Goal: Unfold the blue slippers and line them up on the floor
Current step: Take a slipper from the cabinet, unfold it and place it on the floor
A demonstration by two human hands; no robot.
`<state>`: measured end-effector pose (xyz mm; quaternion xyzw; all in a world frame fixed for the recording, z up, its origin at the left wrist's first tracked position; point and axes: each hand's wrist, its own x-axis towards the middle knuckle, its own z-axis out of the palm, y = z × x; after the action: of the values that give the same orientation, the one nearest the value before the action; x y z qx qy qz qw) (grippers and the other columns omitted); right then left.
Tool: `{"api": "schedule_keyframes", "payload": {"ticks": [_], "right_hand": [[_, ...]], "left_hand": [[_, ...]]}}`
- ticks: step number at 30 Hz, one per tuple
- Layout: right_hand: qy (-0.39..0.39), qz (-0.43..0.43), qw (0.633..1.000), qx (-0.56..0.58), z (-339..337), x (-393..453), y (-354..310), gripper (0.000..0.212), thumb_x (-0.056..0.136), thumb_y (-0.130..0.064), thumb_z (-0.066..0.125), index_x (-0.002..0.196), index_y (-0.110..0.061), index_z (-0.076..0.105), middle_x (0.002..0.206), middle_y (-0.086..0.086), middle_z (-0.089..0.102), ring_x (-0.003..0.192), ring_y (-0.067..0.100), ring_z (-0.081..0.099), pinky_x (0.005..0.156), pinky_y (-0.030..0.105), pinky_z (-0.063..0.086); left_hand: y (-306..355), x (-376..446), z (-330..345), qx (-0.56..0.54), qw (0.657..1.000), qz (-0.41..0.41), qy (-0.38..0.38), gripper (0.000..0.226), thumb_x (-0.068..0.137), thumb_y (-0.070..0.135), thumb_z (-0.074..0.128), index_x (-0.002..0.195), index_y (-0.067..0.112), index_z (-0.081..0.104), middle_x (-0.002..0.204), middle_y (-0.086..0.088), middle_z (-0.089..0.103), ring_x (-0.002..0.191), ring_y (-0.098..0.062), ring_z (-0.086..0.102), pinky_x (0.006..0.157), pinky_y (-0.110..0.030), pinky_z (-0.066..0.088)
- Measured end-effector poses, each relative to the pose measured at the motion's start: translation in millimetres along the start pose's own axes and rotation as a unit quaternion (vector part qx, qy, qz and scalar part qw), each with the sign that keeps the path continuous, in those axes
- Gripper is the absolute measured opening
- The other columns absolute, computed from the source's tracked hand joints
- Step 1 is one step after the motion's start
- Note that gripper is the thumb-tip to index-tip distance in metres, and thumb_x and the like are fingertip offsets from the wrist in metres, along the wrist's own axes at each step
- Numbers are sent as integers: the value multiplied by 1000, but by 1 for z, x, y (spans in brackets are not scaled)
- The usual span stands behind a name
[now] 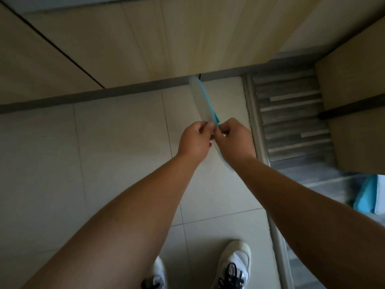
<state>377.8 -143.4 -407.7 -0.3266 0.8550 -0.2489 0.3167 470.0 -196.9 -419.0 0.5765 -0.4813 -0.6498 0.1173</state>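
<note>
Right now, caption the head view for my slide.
Both hands, left hand and right hand, pinch a folded blue slipper edge-on above the tiled floor.

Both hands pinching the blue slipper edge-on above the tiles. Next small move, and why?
Probably pull the two pinches apart to open it. The left hand and right hand each grip the blue slipper near one end, and it looks flat and thin, seen edge-on above the tiled floor. Nothing is laid down there yet.
</note>
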Motion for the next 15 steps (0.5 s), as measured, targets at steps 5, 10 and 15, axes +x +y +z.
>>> {"api": "schedule_keyframes", "payload": {"ticks": [5,10,15], "right_hand": [[-19,-118,993,2,10,9,13,22,97,-22,52,112,-18,67,95,-5,65,75,4,59,63,4,39],[55,-32,997,34,-4,60,37,34,93,-22,59,124,-8,60,122,12,61,110,24,57,93,27,42],[-69,131,972,184,-8,94,63,8,90,-21,65,84,-17,69,98,20,70,86,30,66,81,51,54]], "left_hand": [[-6,29,-1,-63,998,3,2,17,97,30,48,95,23,63,103,-4,70,92,-17,69,79,-32,58],[-11,52,-5,-122,992,-6,-43,20,99,20,45,103,11,63,105,-12,69,90,-24,68,78,-36,58],[-21,77,9,-71,994,8,-83,18,96,19,51,85,14,64,78,-3,70,67,-14,66,63,-30,57]]}}
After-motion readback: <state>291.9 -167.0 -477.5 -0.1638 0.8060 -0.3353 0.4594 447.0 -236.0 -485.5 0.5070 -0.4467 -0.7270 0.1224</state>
